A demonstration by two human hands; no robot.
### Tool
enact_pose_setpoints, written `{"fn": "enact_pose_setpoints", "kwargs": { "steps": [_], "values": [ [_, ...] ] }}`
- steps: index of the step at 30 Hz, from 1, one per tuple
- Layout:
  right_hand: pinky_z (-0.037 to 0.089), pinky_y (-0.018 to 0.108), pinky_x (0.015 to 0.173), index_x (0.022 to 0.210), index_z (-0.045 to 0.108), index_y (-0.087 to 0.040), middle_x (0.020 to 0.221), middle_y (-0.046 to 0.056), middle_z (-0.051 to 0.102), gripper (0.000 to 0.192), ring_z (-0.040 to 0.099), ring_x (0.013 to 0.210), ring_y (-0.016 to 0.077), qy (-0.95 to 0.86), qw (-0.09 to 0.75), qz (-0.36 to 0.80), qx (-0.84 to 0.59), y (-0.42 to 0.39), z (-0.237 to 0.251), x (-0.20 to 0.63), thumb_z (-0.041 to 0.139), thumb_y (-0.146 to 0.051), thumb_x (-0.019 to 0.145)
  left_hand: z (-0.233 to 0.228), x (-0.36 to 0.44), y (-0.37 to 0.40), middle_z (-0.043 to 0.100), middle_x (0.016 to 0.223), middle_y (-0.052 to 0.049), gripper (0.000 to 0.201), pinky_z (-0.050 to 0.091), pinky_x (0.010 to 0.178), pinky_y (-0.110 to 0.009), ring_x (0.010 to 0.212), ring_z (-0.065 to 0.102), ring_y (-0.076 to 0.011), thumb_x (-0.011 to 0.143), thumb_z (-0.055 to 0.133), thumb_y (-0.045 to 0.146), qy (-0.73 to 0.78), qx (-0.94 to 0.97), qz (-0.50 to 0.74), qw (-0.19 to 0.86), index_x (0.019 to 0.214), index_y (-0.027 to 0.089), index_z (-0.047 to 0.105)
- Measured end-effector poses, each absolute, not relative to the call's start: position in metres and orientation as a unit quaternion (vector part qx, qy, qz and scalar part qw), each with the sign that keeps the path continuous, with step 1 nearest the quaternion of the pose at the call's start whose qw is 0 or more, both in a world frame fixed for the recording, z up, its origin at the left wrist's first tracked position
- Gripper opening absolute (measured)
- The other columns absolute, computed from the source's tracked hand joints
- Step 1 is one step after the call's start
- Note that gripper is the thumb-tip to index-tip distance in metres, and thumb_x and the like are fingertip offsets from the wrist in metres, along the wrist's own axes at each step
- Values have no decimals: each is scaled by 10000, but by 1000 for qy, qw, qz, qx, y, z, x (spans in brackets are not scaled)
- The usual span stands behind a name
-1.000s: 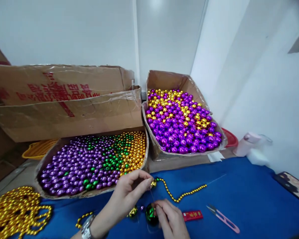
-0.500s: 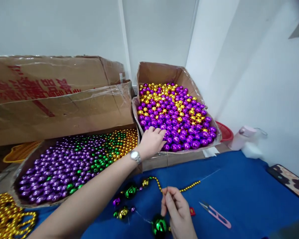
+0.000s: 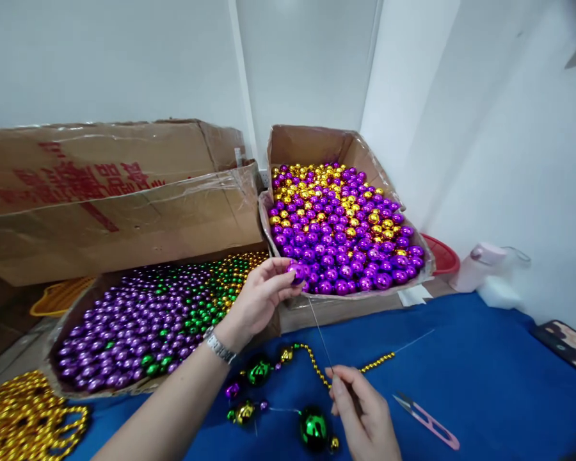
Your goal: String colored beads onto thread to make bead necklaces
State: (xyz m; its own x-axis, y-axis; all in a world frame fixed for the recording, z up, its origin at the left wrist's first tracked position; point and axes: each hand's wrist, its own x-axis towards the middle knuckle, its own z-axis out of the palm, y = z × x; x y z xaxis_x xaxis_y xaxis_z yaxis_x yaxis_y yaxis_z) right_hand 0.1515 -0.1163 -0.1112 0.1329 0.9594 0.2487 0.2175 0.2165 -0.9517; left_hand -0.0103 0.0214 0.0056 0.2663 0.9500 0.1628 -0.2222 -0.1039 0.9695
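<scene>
My left hand (image 3: pixel 264 291), with a watch on its wrist, pinches a shiny purple bead (image 3: pixel 296 274) at the front edge of the box of purple and gold beads (image 3: pixel 345 218). Between the thumb and forefinger of my right hand (image 3: pixel 360 406) a long thin needle (image 3: pixel 320 330) points up toward the box. Beside that hand lies a bead strand: a large green bead (image 3: pixel 313 428), a smaller green bead (image 3: pixel 259 370), gold and purple beads, and a string of tiny gold beads (image 3: pixel 312 358). Clear thread shows between some beads.
A second box (image 3: pixel 129 326) holds small purple, green and gold beads at left. Gold bead chains (image 3: pixel 24 416) lie at lower left. Pink thread snips (image 3: pixel 427 419) rest on the blue cloth (image 3: pixel 480 378). Behind are a large carton (image 3: pixel 125 198), a red basket (image 3: pixel 441 253) and a pink bottle (image 3: pixel 477 266).
My left hand has come back from the bead box toward me, turned over, and now pinches a purple bead. The needle in my right hand has tilted leftward at its upper end.
</scene>
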Motion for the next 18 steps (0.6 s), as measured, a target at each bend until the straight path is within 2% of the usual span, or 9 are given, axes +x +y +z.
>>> {"fn": "enact_pose_setpoints", "kwargs": {
  "steps": [2, 7, 10, 14, 18],
  "values": [
    [514, 191, 564, 992, 647, -198, 861, 70, 668, 257, 640, 684, 156, -614, 508, 308, -520, -117, -109, 155, 457, -358, 927, -2, -26, 3, 636, 981, -61, 279, 500, 765, -287, 852, 610, -167, 761, 685, 231, 345, 516, 505, 600, 1022, 171, 607],
    [511, 229, 706, 1037, 622, -231, 905, 54, 667, 211, 646, 830, 178, -704, 460, 214, -497, -115, -105, 159, 438, -253, 937, -18, -59, -28, 643, 1100, -90, 379, 482, 835, -253, 971, 594, -189, 757, 694, 190, 404, 577, 462, 539, 1129, 164, 625],
    [502, 234, 691, 1038, 608, -227, 884, 49, 659, 214, 643, 804, 174, -721, 446, 208, -487, -114, -106, 156, 416, -234, 944, -21, -72, -37, 635, 1117, -93, 389, 476, 891, -295, 998, 589, -200, 789, 663, 200, 408, 568, 452, 554, 1173, 168, 603],
    [493, 229, 665, 1030, 604, -218, 856, 46, 646, 217, 636, 773, 167, -733, 436, 214, -476, -114, -106, 150, 404, -226, 947, -21, -82, -43, 602, 1154, -108, 412, 503, 884, -362, 996, 586, -224, 802, 646, 213, 402, 563, 443, 571, 1207, 168, 584],
    [484, 243, 658, 1031, 610, -201, 838, 55, 632, 226, 622, 740, 166, -743, 426, 211, -470, -116, -102, 150, 401, -227, 949, -16, -88, -46, 559, 1216, -105, 398, 498, 890, -350, 1055, 556, -248, 798, 643, 214, 414, 611, 424, 525, 1194, 187, 609]
  ]
}}
